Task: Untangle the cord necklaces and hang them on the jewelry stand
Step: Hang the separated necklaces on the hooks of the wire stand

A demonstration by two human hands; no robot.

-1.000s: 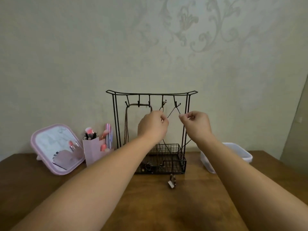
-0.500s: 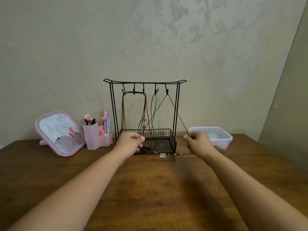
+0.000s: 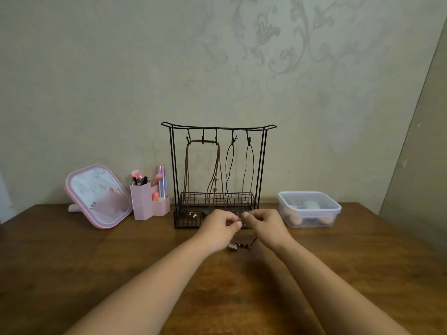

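Both the left hand (image 3: 217, 227) and the right hand (image 3: 262, 223) pinch the thin cord necklace (image 3: 242, 245) between fingertips, its beads trailing on the table (image 3: 72, 274) just below them, so arranging its hanging loop seems underway; next, letting go gently beneath the jewelry stand (image 3: 219, 128)

Two bare forearms, no sleeves in view, left hand (image 3: 217, 228), right hand (image 3: 264, 226), short fingernails

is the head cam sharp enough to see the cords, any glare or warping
Head view: dim, warm light; the cords on the jewelry stand show as thin lines, detail soft. Pink mirror gives a pale reflection. Wide lens makes the forearms loom large. Left hand and right hand slightly blurred.
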